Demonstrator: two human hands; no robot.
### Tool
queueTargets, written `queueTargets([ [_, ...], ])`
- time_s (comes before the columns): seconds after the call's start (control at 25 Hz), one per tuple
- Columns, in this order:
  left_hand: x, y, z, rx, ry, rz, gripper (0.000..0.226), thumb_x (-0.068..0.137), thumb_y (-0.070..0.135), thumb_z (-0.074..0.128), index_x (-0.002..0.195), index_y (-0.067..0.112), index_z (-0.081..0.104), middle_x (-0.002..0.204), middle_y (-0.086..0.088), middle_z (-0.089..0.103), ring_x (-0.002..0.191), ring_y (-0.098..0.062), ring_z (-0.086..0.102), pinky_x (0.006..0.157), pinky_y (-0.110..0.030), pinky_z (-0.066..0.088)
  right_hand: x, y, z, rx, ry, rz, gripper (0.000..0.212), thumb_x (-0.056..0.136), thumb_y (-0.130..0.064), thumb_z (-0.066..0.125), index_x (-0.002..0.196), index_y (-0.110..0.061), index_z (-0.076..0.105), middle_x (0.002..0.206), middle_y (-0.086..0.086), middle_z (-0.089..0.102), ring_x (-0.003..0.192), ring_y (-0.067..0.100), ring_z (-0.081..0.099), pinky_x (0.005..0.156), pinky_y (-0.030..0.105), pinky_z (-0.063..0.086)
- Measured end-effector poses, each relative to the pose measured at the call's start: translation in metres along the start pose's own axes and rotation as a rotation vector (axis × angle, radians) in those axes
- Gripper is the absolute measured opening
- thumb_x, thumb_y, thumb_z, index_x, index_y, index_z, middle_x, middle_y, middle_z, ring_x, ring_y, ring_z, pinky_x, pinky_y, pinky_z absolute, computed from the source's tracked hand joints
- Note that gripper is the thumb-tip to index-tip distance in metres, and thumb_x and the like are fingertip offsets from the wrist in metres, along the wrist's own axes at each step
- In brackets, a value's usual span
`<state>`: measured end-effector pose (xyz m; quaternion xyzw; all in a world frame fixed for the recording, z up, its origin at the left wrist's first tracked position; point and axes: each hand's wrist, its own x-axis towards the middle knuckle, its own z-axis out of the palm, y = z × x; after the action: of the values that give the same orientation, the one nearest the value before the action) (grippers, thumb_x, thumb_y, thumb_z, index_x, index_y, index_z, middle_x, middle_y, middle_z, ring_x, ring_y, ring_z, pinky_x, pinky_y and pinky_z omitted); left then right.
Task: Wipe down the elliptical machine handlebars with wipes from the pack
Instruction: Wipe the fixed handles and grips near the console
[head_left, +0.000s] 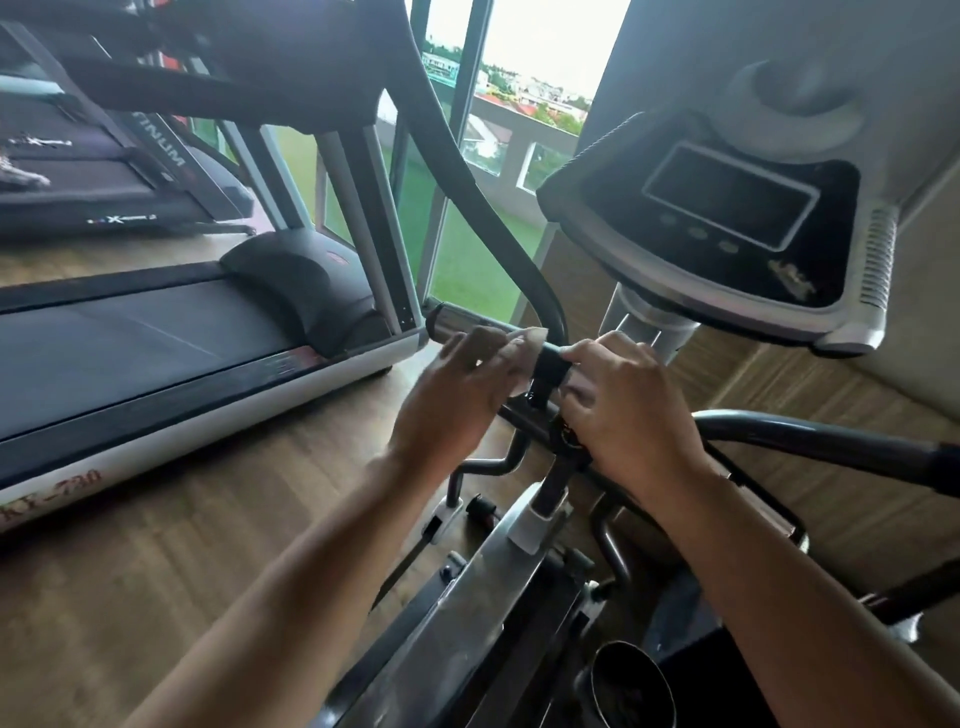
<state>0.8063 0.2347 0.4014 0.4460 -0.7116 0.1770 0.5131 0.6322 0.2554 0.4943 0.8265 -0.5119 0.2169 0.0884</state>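
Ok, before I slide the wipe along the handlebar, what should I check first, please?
1. Wipe in hand: ok. The left hand holds the wipe against the handlebar.
2. Bar steadied: ok. The right hand grips its black middle part.
3. Silver grip end already wiped: cannot tell.
4. Wipe moist enough: cannot tell; the picture is blurred there.
5. Pack within reach: cannot tell; it is not in view.
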Motion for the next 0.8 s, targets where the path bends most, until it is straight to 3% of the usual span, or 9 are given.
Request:
queueTargets([
  [0.08,-0.003,-0.014,-0.003,0.032,0.034,-0.048,0.043,0.093,0.015,0.067,0.135,0.019,0.062,0.112,-0.008,0.068,0.099,-0.025,0.064,0.08,-0.039,0.06,-0.002,-0.001,0.001,0.002,0.006,-0.003,0.043,0.09,-0.023,0.071,0.132,-0.022,0.061,0.122,-0.001,0.06,0.112,0.019,0.055,0.084,0.029,0.048],
  [0.24,-0.009,-0.054,-0.012,-0.002,0.181,-0.198,0.057,0.076,0.007,0.086,0.127,0.019,0.065,0.108,-0.01,0.069,0.097,-0.029,0.068,0.081,-0.046,0.062,-0.001,-0.002,0.001,0.011,0.024,-0.006,0.039,0.091,-0.021,0.068,0.13,-0.021,0.062,0.122,-0.001,0.06,0.112,0.02,0.056,0.085,0.033,0.052],
  [0.44,-0.011,-0.016,0.006,-0.088,0.17,-0.25,0.049,0.08,0.011,0.084,0.127,0.017,0.069,0.107,-0.004,0.066,0.096,-0.019,0.065,0.08,-0.03,0.059,-0.001,-0.001,0.002,0.009,0.02,-0.01,0.039,0.09,-0.022,0.069,0.129,-0.021,0.062,0.121,-0.001,0.06,0.111,0.019,0.055,0.083,0.031,0.048],
  [0.52,-0.011,-0.011,0.006,-0.248,0.237,-0.413,0.043,0.083,0.013,0.081,0.125,0.02,0.071,0.103,0.003,0.064,0.091,-0.008,0.064,0.081,-0.022,0.056,-0.002,-0.001,0.001,0.022,0.027,-0.015,0.039,0.091,-0.021,0.069,0.129,-0.02,0.062,0.123,0.0,0.06,0.111,0.019,0.055,0.084,0.029,0.048],
  [0.6,-0.009,-0.019,0.003,-0.402,0.37,-0.694,0.037,0.084,0.016,0.081,0.117,0.03,0.073,0.098,0.013,0.064,0.086,0.003,0.065,0.08,-0.013,0.051,-0.002,-0.001,0.002,0.03,0.024,-0.017,0.039,0.091,-0.021,0.068,0.13,-0.02,0.062,0.124,0.001,0.06,0.112,0.019,0.055,0.086,0.031,0.052],
  [0.68,-0.006,-0.017,0.007,-0.628,0.524,-0.932,0.033,0.083,0.02,0.083,0.109,0.04,0.075,0.093,0.015,0.069,0.082,0.0,0.068,0.079,-0.022,0.055,-0.002,-0.001,0.002,0.042,0.022,-0.012,0.039,0.091,-0.021,0.068,0.129,-0.02,0.062,0.123,0.0,0.06,0.113,0.019,0.055,0.087,0.033,0.053],
  [0.72,-0.003,-0.008,0.011,-0.783,0.608,-1.028,0.031,0.082,0.02,0.083,0.105,0.039,0.077,0.09,0.012,0.072,0.078,-0.005,0.069,0.077,-0.029,0.057,-0.002,-0.001,0.003,0.047,0.025,-0.013,0.039,0.091,-0.021,0.068,0.129,-0.02,0.062,0.122,0.0,0.06,0.112,0.019,0.055,0.087,0.033,0.053],
  [0.8,0.003,0.022,0.022,-0.985,0.73,-1.185,0.032,0.083,0.013,0.081,0.111,0.026,0.077,0.083,0.007,0.076,0.076,-0.009,0.071,0.073,-0.029,0.056,-0.001,0.0,0.003,0.047,0.027,-0.014,0.039,0.091,-0.021,0.068,0.129,-0.02,0.062,0.122,-0.001,0.06,0.11,0.019,0.056,0.086,0.03,0.051],
])
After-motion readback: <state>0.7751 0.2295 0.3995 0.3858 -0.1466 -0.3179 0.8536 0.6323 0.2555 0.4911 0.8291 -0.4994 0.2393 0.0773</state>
